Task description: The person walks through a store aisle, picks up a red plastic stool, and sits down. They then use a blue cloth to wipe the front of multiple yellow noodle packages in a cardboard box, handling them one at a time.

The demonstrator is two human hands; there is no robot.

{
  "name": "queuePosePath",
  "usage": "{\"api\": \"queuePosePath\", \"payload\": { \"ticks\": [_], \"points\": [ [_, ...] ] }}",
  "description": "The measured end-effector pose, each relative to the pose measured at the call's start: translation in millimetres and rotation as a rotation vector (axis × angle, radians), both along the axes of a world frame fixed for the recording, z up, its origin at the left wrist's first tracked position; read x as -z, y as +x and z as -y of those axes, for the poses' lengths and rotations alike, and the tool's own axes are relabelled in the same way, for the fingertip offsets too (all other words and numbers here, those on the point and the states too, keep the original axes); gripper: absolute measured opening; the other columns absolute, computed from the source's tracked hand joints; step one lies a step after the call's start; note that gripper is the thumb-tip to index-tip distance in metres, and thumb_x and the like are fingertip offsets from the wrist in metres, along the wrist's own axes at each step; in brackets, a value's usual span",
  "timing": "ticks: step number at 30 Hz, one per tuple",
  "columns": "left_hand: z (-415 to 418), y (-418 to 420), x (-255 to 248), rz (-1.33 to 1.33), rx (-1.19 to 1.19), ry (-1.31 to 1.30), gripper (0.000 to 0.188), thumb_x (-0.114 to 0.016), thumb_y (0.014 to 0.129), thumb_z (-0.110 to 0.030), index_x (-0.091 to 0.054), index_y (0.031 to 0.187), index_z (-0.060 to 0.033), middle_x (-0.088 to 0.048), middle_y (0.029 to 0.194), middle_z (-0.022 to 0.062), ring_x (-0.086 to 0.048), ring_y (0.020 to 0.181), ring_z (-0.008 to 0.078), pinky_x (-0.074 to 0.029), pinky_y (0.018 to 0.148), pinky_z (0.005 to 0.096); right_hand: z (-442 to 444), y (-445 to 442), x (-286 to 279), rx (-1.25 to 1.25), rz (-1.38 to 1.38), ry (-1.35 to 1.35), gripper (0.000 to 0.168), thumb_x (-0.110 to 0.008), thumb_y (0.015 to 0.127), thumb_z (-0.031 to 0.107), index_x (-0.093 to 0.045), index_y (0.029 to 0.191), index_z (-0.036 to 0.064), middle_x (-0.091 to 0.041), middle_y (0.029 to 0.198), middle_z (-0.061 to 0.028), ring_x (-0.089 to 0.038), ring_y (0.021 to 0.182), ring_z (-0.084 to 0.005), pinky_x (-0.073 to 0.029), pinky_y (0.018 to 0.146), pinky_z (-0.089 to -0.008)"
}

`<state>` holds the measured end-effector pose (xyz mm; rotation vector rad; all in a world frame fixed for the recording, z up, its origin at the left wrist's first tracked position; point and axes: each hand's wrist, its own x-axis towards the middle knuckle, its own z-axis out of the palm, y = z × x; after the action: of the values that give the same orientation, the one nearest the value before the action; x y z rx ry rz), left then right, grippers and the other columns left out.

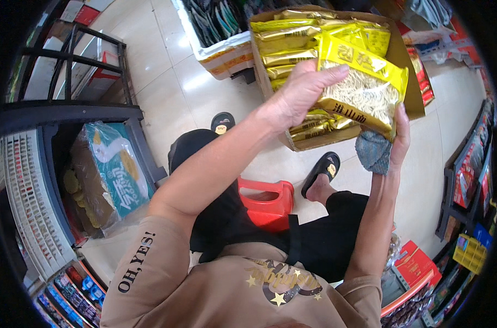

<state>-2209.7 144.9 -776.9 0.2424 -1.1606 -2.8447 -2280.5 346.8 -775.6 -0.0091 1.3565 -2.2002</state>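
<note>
My left hand (303, 94) grips the left side of a yellow and gold bag of dried noodles (359, 96), thumb on its clear window. The bag is tilted above an open cardboard box (414, 82) on the floor, filled with gold and yellow packets (291, 37). On the bag's right, my right hand (401, 137) holds its edge, with fingers partly hidden behind it. A grey-blue cloth (373, 153) is also in my right hand, hanging below the bag.
A red plastic stool (269, 205) stands between my legs. Beyond the box's left side is a white foam box (223, 53) of dark packets. On the left are a black metal rack (70, 61), a plastic-wrapped carton (117, 168) and a white basket (39, 197). Shelves (463, 180) line the right.
</note>
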Motion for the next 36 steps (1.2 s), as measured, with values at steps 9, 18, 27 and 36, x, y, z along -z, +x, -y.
{"api": "queuePosePath", "payload": {
  "ticks": [9, 18, 27, 36],
  "points": [
    [-34.5, 2.6, 2.0, 0.047, 0.191, 0.033, 0.043, -0.063, 0.095, -0.021, -0.053, 0.13, 0.0022, -0.065, 0.12, 0.0099, -0.064, 0.108, 0.0144, -0.05, 0.097, 0.0296, -11.7, -10.6, -1.9, 0.101, -0.008, -0.333, 0.068, -0.043, 0.098, 0.056, -0.047, 0.134, -0.002, -0.058, 0.128, -0.0217, -0.063, 0.11, -0.0321, -0.054, 0.093, -0.0435],
    [-50.0, -5.8, 0.6, -0.088, 0.025, -0.163, 0.053, -0.059, 0.097, -0.027, -0.041, 0.136, 0.0033, -0.059, 0.126, 0.0107, -0.057, 0.114, 0.0163, -0.045, 0.101, 0.0312, 6.1, 3.6, 36.2, 0.138, 0.256, -0.244, 0.052, -0.047, 0.1, 0.046, -0.048, 0.137, 0.01, -0.058, 0.13, -0.0142, -0.06, 0.116, -0.0281, -0.053, 0.097, -0.0444],
    [-45.2, -5.6, 1.0, -0.102, -0.04, -0.072, 0.055, -0.058, 0.097, -0.027, -0.036, 0.139, 0.0018, -0.054, 0.13, 0.0121, -0.054, 0.118, 0.0181, -0.042, 0.104, 0.0329, 18.6, 27.3, 55.3, 0.067, 0.285, -0.427, 0.052, -0.047, 0.1, 0.047, -0.048, 0.138, 0.011, -0.057, 0.131, -0.0116, -0.056, 0.12, -0.0255, -0.046, 0.104, -0.0417],
    [-23.2, 1.9, -2.9, -0.041, -0.029, -0.074, 0.058, -0.066, 0.092, -0.018, -0.037, 0.139, 0.0, -0.057, 0.13, 0.0131, -0.057, 0.118, 0.0196, -0.046, 0.102, 0.0338, 32.6, 41.4, 62.1, -0.201, 0.155, -0.609, 0.055, -0.048, 0.098, 0.049, -0.047, 0.138, 0.012, -0.057, 0.131, -0.0115, -0.055, 0.121, -0.0259, -0.045, 0.105, -0.0425]
  ]
}}
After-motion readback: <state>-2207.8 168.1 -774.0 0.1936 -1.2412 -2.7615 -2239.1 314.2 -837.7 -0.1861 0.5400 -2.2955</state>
